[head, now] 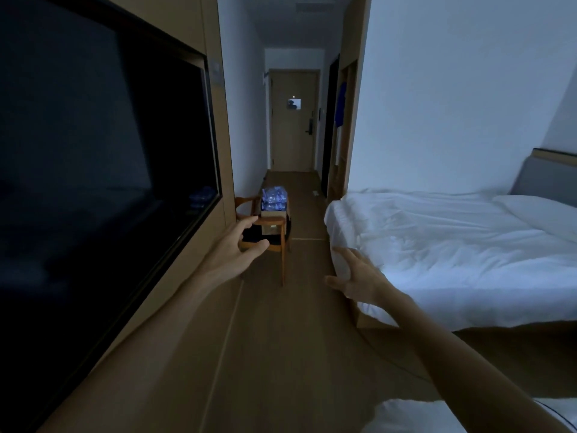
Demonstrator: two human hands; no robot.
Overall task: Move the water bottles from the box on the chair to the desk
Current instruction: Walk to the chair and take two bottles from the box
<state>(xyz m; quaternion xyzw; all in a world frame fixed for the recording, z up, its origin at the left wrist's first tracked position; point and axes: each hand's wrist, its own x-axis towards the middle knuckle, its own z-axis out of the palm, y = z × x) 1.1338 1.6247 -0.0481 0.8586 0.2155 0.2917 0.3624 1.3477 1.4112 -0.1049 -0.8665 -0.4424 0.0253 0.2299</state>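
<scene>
A wooden chair (279, 242) stands by the left wall, some way down the room. On its seat is a cardboard box (273, 214) holding a shrink-wrapped pack of water bottles (274, 199). My left hand (235, 245) is stretched out ahead with fingers curled apart, empty, overlapping the chair in view but well short of it. My right hand (356, 278) is spread open and empty, low beside the bed corner. No desk is in view.
A large dark TV (103, 170) fills the wood-panelled wall on the left. A bed with white linen (452, 242) takes up the right. Wooden floor (281, 354) runs between them towards a closed door (293, 120) at the end of a narrow hallway.
</scene>
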